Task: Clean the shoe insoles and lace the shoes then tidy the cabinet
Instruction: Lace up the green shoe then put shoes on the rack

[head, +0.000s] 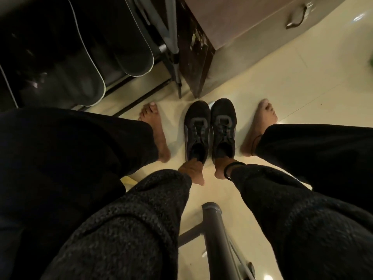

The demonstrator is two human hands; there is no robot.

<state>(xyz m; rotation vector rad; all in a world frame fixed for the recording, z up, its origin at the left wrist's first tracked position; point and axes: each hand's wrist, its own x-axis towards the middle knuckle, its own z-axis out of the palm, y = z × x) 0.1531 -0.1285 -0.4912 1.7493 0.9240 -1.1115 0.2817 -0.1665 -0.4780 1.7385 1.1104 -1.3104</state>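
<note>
Left hand hooked into left black mesh sneaker, right hand into right black mesh sneaker; each grip grasping a heel collar. Risk: slipping off, dropping onto glossy cream tiled floor.

The shoes are hemmed in by bare feet on both sides; open floor is left toward the cabinet, and a chair leg stands behind.

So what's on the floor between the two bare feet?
In the head view, a pair of dark shoes stands side by side between the left foot and the right foot. The left hand and right hand hold their heels.
</note>
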